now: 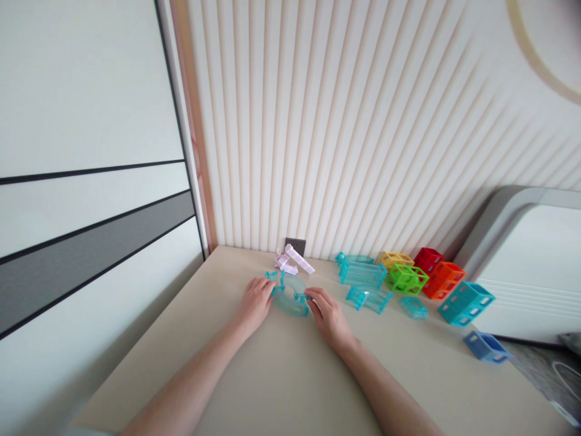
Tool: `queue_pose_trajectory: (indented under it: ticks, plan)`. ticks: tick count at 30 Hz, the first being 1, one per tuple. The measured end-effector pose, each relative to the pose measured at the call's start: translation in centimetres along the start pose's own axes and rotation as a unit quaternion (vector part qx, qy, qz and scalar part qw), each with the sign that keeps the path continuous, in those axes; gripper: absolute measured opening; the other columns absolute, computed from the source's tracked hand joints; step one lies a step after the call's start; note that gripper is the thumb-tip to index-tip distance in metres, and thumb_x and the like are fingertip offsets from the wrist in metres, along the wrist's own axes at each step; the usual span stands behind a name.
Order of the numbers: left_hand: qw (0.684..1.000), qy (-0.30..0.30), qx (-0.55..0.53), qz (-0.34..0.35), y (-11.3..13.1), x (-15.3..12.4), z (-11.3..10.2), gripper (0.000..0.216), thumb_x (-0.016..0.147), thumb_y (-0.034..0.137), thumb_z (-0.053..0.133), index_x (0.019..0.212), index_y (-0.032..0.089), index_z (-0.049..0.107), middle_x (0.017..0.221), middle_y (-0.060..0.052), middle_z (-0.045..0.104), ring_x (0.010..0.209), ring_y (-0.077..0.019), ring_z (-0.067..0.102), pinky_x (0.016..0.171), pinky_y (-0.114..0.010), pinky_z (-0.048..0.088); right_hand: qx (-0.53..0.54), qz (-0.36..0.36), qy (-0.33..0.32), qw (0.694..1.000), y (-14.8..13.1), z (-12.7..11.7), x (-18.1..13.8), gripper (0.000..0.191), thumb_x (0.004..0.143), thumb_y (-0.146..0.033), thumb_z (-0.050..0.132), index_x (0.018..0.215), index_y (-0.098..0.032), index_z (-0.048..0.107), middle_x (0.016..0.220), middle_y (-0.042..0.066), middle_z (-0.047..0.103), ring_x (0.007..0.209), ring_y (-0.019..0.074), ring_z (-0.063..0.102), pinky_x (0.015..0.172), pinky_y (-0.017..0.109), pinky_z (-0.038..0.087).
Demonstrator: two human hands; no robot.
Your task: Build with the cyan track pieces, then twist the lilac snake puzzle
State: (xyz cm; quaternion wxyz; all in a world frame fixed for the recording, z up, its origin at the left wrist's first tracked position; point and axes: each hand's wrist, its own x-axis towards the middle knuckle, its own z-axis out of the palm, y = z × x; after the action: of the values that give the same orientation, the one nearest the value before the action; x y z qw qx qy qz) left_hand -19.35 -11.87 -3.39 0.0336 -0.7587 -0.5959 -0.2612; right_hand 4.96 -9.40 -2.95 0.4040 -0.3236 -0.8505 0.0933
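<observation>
Between my hands, curved see-through teal track pieces form a partial ring on the tabletop. My left hand has its fingers closed at the ring's left side, by a small teal connector. On the right side, my right hand pinches the ring's edge near another connector, thumb below and fingers above. Pale lilac pieces lie just behind the ring, by the wall. The fingertips of my left hand are partly hidden behind the hand itself.
Right of my hands lie more teal track pieces, a teal round piece and open-sided blocks: yellow, green, red, orange, teal and blue. A ribbed wall bounds the table's back.
</observation>
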Motion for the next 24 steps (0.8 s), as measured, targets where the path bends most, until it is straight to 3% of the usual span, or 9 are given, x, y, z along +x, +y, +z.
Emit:
queue_pose_trajectory:
  ticks: [13, 20, 24]
  plan:
    - [0.995, -0.032, -0.047, 0.082, 0.8, -0.3, -0.4, 0.021, 0.090, 0.018, 0.058, 0.104, 0.025, 0.071, 0.097, -0.004, 0.067, 0.097, -0.0228, 0.061, 0.095, -0.042, 0.048, 0.024, 0.031, 0.013, 0.999, -0.3, -0.2, 0.1, 0.025, 0.100, -0.026, 0.044, 0.116, -0.023, 0.063, 0.112, 0.011, 0.067, 0.104, 0.0204, 0.066, 0.093, 0.033, 0.054]
    - [0.988, -0.075, -0.068, 0.117, 0.7, -0.3, -0.5, 0.049, 0.088, 0.000, 0.043, 0.119, 0.031, 0.066, 0.123, -0.001, 0.068, 0.124, -0.0213, 0.054, 0.116, -0.049, 0.028, 0.057, 0.035, 0.031, 0.997, 0.1, 0.2, 0.2, 0.023, 0.100, -0.024, 0.043, 0.111, -0.022, 0.063, 0.111, 0.009, 0.067, 0.104, 0.0191, 0.066, 0.093, 0.032, 0.053]
    - [0.985, -0.084, -0.056, 0.137, 1.2, -0.5, -0.8, 0.060, 0.087, 0.000, 0.043, 0.136, 0.034, 0.055, 0.132, -0.004, 0.062, 0.125, -0.0234, 0.052, 0.113, -0.050, 0.034, 0.056, 0.042, 0.045, 0.997, 0.4, 0.4, 0.2, 0.022, 0.099, -0.023, 0.044, 0.109, -0.022, 0.063, 0.110, 0.010, 0.068, 0.103, 0.0201, 0.066, 0.093, 0.034, 0.054]
